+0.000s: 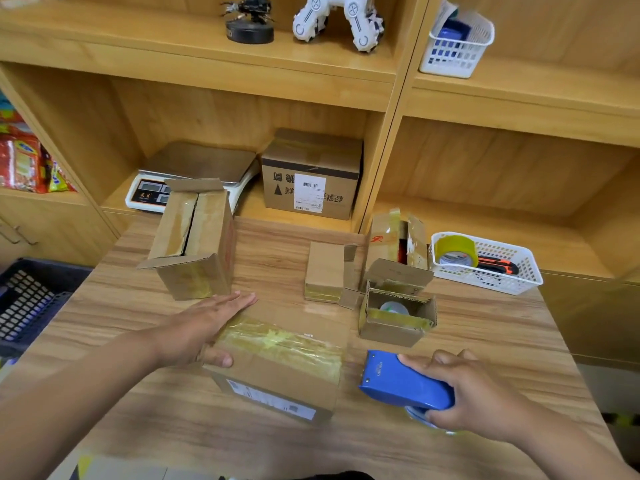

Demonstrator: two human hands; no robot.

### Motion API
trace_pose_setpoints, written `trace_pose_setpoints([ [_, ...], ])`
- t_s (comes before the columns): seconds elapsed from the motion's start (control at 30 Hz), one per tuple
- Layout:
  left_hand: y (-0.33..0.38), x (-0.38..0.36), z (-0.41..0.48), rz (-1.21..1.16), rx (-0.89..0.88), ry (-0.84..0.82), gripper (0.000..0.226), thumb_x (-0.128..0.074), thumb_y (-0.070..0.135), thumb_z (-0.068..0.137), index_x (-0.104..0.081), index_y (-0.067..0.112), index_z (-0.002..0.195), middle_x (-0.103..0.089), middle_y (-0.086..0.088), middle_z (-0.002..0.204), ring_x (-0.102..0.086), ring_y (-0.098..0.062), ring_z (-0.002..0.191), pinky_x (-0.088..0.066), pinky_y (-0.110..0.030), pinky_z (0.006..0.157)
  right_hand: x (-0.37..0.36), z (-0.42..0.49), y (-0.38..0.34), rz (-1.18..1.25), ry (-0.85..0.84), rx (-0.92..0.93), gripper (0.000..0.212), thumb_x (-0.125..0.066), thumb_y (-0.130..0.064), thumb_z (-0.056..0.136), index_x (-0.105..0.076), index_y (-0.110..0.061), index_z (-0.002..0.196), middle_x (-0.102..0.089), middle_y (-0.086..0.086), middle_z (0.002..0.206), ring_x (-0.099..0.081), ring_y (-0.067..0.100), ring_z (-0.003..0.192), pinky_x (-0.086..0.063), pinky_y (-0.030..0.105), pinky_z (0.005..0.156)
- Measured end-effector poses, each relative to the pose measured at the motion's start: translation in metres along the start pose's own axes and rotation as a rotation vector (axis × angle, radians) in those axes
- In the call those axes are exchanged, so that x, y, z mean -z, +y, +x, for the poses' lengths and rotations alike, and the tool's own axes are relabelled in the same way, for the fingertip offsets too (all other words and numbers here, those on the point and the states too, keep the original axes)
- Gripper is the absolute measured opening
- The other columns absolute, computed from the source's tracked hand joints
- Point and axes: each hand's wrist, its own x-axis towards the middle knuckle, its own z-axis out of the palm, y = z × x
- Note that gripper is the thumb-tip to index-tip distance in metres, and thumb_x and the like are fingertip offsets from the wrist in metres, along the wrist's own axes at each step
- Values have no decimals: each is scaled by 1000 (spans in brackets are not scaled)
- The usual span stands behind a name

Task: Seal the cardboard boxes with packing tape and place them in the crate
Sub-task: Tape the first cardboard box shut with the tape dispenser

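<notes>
A flat cardboard box [280, 368] lies on the wooden table [173, 410] in front of me, with a strip of yellowish tape across its top. My left hand [204, 323] rests flat on the box's left end, fingers straight, thumb on the near edge. Right of the box, my right hand [464, 393] grips a blue tape dispenser [401, 382]. Other boxes stand behind: a tall one with open flaps [194, 244], a small closed one [325, 271], and an open small one [394, 313]. The dark crate [27, 299] sits at the left, below the table.
A white basket [491, 268] with a tape roll and an orange cutter stands at the back right. Another open box [394, 237] leans beside it. On the shelf behind are a scale [152, 192] and a labelled carton [311, 178].
</notes>
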Motion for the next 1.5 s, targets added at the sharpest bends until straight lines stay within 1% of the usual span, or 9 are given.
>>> trace_pose_setpoints([
  [0.17, 35, 12, 5, 178, 98, 79, 120, -66, 71, 56, 4, 39, 149, 10, 10, 158, 11, -10, 143, -2, -31, 115, -27, 17, -6, 66, 30, -4, 72, -49, -71, 71, 0, -73, 124, -33, -31, 93, -36, 12, 91, -25, 5, 82],
  [0.33, 111, -3, 39, 312, -148, -16, 127, -67, 72, 54, 7, 32, 149, 14, 8, 158, 28, -10, 138, 19, -35, 110, -45, 19, -4, 73, 66, -12, 78, -47, -69, 70, 7, -71, 126, -38, -20, 101, -40, 16, 95, -30, 16, 92],
  [0.6, 163, -33, 69, 452, -204, -118, 138, -77, 65, 55, 17, 25, 148, 12, -11, 157, 14, -26, 144, 9, -48, 117, -40, 8, -4, 104, 58, -52, 79, -45, -70, 68, 3, -66, 130, -36, -17, 99, -44, 8, 101, -20, 9, 88],
  [0.77, 155, -35, 62, 373, -274, -25, 135, -74, 65, 56, 15, 21, 148, 1, -5, 156, 7, -18, 144, 11, -40, 117, -12, -18, 8, 286, 103, -108, 74, -56, -55, 65, -18, -72, 126, -46, -29, 105, -43, -5, 103, -22, 5, 94],
  [0.87, 155, -36, 61, 316, -287, -12, 136, -73, 65, 58, 15, 16, 148, 5, -1, 157, 12, -11, 143, 18, -32, 114, 12, -33, 12, 357, 106, -119, 75, -65, -45, 68, -23, -77, 122, -45, -22, 95, -41, 3, 99, -33, 12, 91],
  [1.03, 158, -38, 60, 208, -302, -42, 136, -75, 60, 57, 17, 21, 148, 10, 5, 158, 22, 2, 136, 27, -18, 105, 54, -41, -11, 205, 127, -61, 72, -63, -58, 66, -23, -78, 123, -42, -31, 95, -37, -2, 95, -32, 10, 78],
  [1.17, 159, -40, 61, 177, -312, -77, 138, -76, 63, 54, 17, 26, 148, 9, 10, 157, 46, 20, 107, 32, -4, 91, 82, -40, -31, 168, 143, -11, 69, -67, -59, 65, -29, -76, 120, -45, -26, 93, -42, 0, 91, -36, 13, 70],
  [1.33, 158, -36, 64, 166, -291, -95, 139, -75, 71, 47, 32, 49, 132, 8, 14, 157, 26, 8, 126, 28, -2, 91, 110, -49, -26, 194, 232, 4, 69, -60, -64, 55, -30, -80, 115, -51, -24, 104, -46, -3, 101, -43, 15, 83],
  [1.5, 154, -39, 65, 210, -342, -67, 136, -69, 75, 45, 31, 47, 133, 6, 8, 158, 45, 20, 110, 31, -4, 93, 95, -52, -15, 115, 164, -19, 70, -55, -72, 58, -22, -81, 119, -48, -20, 98, -44, 3, 96, -45, 23, 83],
])
